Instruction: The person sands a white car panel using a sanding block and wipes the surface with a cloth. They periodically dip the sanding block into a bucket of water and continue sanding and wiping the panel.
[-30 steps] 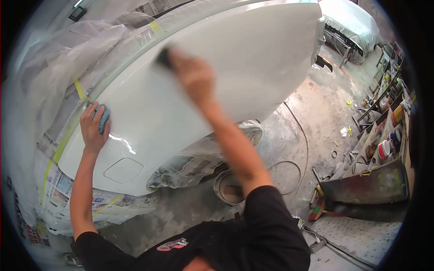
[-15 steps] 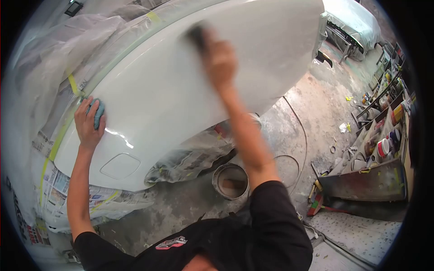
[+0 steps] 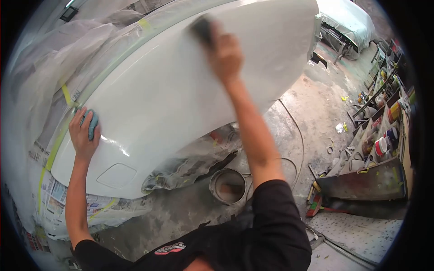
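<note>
While my left hand (image 3: pixel 83 141) held a crumpled blue cloth (image 3: pixel 93 127) at the white car panel's (image 3: pixel 158 99) mid-left edge, my right hand (image 3: pixel 226 58) gripped a blurred dark block (image 3: pixel 202 30), upper centre.

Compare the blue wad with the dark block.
Colour: the blue wad is light blue; the dark block is near black.
Sharpness: the blue wad shows fairly clearly; the dark block is motion-blurred.
Hold: the blue wad is in the left hand; the dark block is in the right hand.
Shared: both are held at the white panel.
</note>
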### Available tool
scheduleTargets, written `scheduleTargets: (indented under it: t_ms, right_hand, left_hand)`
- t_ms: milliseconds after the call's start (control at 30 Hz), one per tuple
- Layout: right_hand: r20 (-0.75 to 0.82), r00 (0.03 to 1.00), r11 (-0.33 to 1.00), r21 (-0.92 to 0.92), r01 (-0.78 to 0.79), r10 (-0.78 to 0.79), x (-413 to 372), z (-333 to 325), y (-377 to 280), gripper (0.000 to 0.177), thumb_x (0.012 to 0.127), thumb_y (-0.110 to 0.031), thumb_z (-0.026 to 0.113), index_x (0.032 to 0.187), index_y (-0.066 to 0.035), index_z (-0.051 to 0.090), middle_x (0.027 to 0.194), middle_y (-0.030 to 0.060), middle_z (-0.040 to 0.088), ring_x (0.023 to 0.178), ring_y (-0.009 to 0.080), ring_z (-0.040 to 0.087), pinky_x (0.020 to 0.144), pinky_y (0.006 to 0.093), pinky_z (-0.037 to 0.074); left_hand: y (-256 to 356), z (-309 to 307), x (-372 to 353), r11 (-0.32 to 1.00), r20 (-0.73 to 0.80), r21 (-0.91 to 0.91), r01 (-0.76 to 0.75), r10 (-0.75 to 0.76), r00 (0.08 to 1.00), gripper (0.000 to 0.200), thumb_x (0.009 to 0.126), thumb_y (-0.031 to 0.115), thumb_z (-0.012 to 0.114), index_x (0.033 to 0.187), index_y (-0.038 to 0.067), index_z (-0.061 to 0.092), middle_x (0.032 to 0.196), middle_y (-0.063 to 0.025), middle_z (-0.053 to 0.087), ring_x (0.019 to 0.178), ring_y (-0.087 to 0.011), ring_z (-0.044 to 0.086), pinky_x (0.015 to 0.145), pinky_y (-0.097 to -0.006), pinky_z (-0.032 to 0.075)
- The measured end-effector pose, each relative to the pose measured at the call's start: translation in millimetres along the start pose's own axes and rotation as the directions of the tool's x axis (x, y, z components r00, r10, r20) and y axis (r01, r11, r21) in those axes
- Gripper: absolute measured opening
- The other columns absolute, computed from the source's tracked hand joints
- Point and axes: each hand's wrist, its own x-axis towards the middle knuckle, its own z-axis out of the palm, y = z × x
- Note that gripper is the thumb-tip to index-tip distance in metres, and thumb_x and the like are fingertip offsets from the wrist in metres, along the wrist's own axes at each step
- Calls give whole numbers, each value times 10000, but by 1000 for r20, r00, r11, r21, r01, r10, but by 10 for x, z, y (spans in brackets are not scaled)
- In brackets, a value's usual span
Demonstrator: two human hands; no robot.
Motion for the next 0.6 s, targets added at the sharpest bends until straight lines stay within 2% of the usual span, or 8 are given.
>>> scheduleTargets:
  t_ms: [100,200,300,333,400,467,533,600]
  right_hand:
    - [42,965,966,-35,-256,258,363,42,835,773,929,-417,744,1535,-32,457,981,177,626,832,366,653,663,469,545]
    - [8,913,911,-56,-408,409,335,70,473,770,953,-426,713,1557,-47,425,999,182,621,839,371,654,663,468,548]
    - [53,997,994,-97,-48,53,-137,-84,-619,757,840,-294,787,1530,-137,516,848,78,596,761,250,600,613,406,488]
    - [22,1000,973,228,-22,17,-108,-335,-821,744,834,-258,792,1521,-143,532,825,65,591,759,231,598,613,383,490]
    - [49,996,990,119,74,-81,-145,-187,-413,770,815,-271,815,1521,-147,533,860,71,608,791,236,620,630,378,499]
    - [-17,999,999,-9,-41,41,-3,68,389,762,839,-305,815,1516,-109,525,921,102,632,849,288,654,683,413,534]
    - [-32,930,929,-26,-368,367,234,109,1133,746,883,-367,787,1506,-61,513,966,132,650,890,345,667,737,453,555]
    - [36,843,843,-78,-533,537,395,63,1057,735,933,-413,729,1522,-49,482,1075,167,663,972,375,668,801,475,561]
  left_hand:
    - [-14,34,58,1000,-10,-9,-11,11,1000,538,857,86,752,1377,72,615,1427,-171,592,1333,-384,544,1112,-491,422]
    - [15,-42,16,1000,-1,-17,-12,12,1000,541,858,83,749,1381,73,610,1433,-170,587,1337,-383,541,1114,-493,420]
    - [6,-14,49,1000,-7,-11,-5,5,1000,539,860,83,747,1381,73,607,1436,-170,584,1340,-384,538,1114,-494,419]
    - [6,-20,30,1000,7,-11,-4,4,1000,538,861,83,746,1381,73,607,1437,-171,583,1341,-385,536,1113,-494,418]
    - [5,-41,16,1000,20,-1,-3,3,1000,540,860,83,746,1382,72,607,1434,-172,585,1341,-387,536,1110,-495,418]
    - [-5,23,-1,1000,13,-1,3,-3,1000,541,858,82,746,1381,72,608,1430,-174,587,1339,-389,536,1107,-496,419]
    - [-32,27,-3,1000,0,3,-3,3,1000,540,856,81,747,1379,72,611,1427,-175,590,1336,-392,537,1104,-497,419]
    - [-13,27,29,1000,-7,-2,-9,9,1000,532,854,82,748,1370,70,617,1424,-174,592,1328,-391,542,1102,-496,422]
